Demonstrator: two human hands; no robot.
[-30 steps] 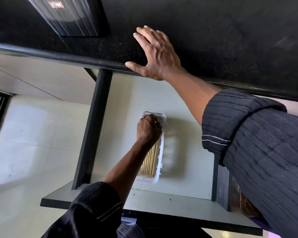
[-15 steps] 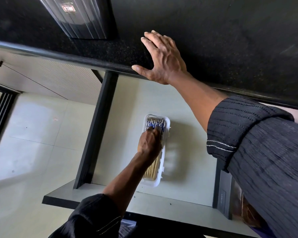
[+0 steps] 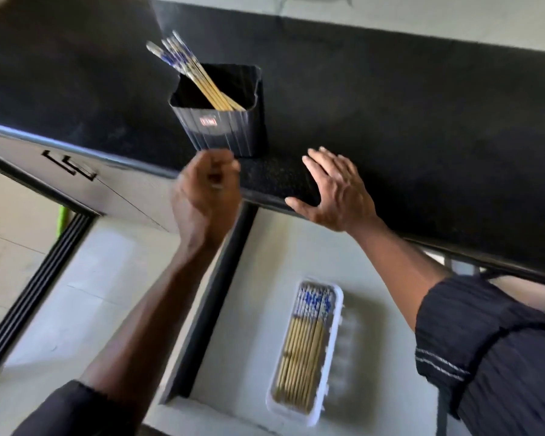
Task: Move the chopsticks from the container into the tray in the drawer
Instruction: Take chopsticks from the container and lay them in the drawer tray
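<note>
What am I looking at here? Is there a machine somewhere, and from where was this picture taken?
No machine: a person works with two bare hands, and the camera sits on their head, looking down. That is why you see arms reaching away from you.

On the black countertop stands a dark ribbed container with a few chopsticks leaning in it. Below the counter's edge a drawer is pulled open, and in it lies a white tray with a row of chopsticks laid flat.

The right hand rests flat and open on the counter's edge. The left hand is raised just in front of the container, fingers loosely curled. It is blurred, and I see nothing in it.
</note>
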